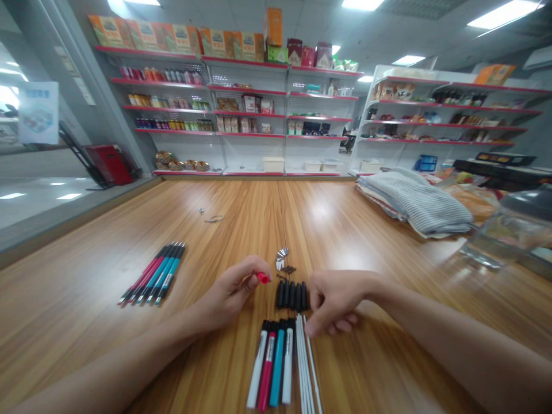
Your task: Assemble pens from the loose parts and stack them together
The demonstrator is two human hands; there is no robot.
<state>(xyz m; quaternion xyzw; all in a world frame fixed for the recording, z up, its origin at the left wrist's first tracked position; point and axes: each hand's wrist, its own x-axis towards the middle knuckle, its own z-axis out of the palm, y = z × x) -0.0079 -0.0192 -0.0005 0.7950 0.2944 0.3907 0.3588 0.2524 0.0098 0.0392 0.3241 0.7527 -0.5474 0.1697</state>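
My left hand [235, 290] is closed around a pink pen barrel [262, 278], its open end facing me. My right hand [338, 296] has curled fingers, with the thumb and fingertips at the upper part of the rightmost thin white pen refill [314, 368]. That refill is slightly apart from the other white refills [303, 368] beside it. Left of them lie a blue pen barrel [277, 368], a pink one [266, 374] and white ones [287, 368], all with black upper ends. Black grip sleeves [292, 295] form a row between my hands.
Small metal tips [282, 253] and dark springs [288, 269] lie beyond the sleeves. Assembled pens [153, 273] lie at left. Folded striped cloth [414, 198] and a clear water container [504, 230] stand at right. A wire loop [214, 218] lies farther back, before stocked shelves [245, 103].
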